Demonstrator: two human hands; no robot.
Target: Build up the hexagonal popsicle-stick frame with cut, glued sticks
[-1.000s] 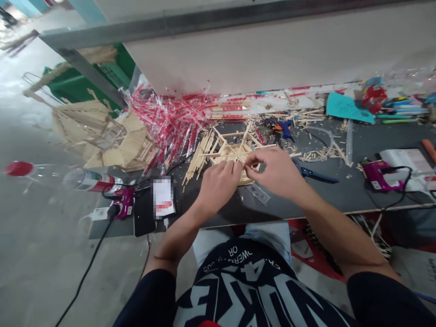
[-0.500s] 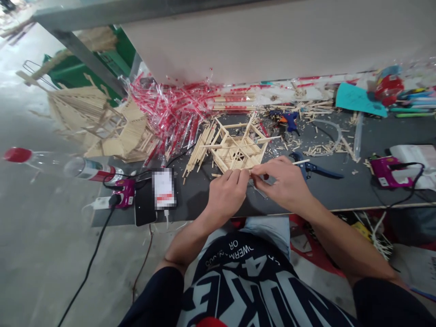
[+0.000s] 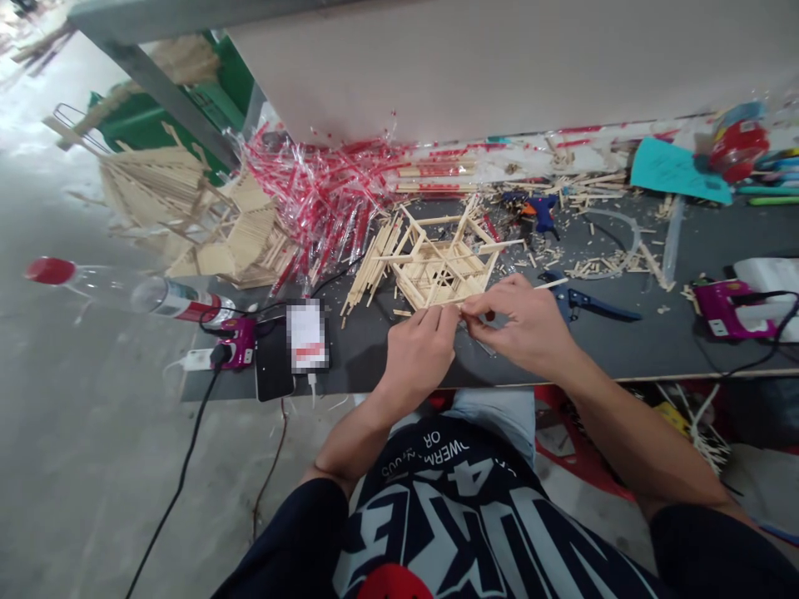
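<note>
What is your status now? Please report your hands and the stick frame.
Right hand pinching thin wooden stick. Left hand at its end, grip unclear. Stick frame just ahead. Blue-handled pliers beside right hand.

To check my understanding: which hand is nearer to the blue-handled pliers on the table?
The right hand: just beside the blue-handled pliers, not touching them. The left hand: farther off, beyond the right hand.
</note>
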